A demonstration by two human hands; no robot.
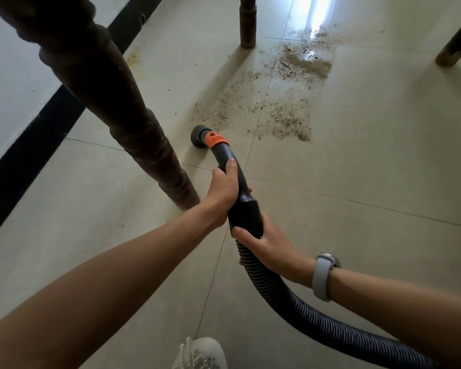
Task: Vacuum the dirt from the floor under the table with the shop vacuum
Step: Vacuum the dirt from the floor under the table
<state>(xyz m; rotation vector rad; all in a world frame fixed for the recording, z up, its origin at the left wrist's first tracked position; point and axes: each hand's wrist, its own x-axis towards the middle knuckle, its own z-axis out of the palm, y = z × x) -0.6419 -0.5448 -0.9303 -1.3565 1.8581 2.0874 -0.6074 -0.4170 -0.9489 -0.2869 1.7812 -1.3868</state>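
Orange collar flashing on the nozzle, and it's down at the floor, right at the near edge of the dirt, which fans away towards one o'clock between the table legs. Left hand wrapped round the curved wand, right hand clasping the cuff where the ribbed hose joins. Watch that turned table leg at nine o'clock, just beside the wand: a wide sweep could knock it. Hose trails back to five o'clock; I'd guess a snag there would jerk the nozzle and scatter grit. Far leg at twelve shields some crumbs.
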